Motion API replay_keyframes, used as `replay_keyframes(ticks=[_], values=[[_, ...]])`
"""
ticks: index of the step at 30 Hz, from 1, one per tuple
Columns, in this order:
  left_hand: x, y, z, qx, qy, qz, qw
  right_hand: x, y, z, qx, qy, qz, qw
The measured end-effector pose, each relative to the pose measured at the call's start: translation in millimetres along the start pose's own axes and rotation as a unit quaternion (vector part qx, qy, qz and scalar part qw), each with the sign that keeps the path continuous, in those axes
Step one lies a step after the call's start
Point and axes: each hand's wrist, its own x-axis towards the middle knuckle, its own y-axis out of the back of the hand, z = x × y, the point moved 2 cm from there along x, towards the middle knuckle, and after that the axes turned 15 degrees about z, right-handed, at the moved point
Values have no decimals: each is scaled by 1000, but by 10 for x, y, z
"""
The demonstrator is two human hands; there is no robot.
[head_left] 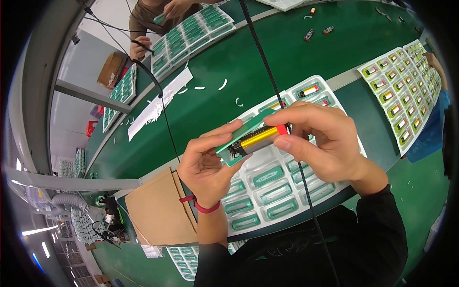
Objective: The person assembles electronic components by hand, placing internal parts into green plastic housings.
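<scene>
My left hand [203, 170] is wrapped round a green plastic casing [248, 127], with its open side facing me. A battery pack [260, 137], yellow and dark with a red end and a circuit board, lies tilted, partly inside the casing. The thumb and index finger of my right hand [327, 143] pinch the pack's red end. Both hands are above a white plastic tray [260, 160], whose pockets hold several green casing pieces [268, 176]. Battery packs [308, 91] sit in casings in its far pockets. My hands hide part of the tray.
A black cable [308, 191] hangs across the view, close to my right hand. Brown cardboard [162, 208] lies left of the tray. Another filled tray [380, 103] is at right, beside a person's arm. Across the green bench, another person [177, 8] works over a tray [191, 40].
</scene>
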Motion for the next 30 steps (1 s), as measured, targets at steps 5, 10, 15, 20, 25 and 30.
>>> replay_keyframes(ticks=[5,10,15,20,25,30], values=[[4,2,29,4,3,-16,1000,18,-40,-9,-4,-25,-27,999],[-13,7,7,55,0,-36,998,25,-59,65,-56,13,-1,998],[-29,-52,-49,21,23,-4,1000,-33,-137,51,-96,-23,63,993],[-45,-98,-98,16,6,11,1000,-28,-134,71,-174,98,153,968],[-99,-132,-116,46,-25,62,997,27,-113,168,-144,32,120,982],[-141,-187,-169,121,-55,66,989,35,-92,258,-84,-59,130,986]])
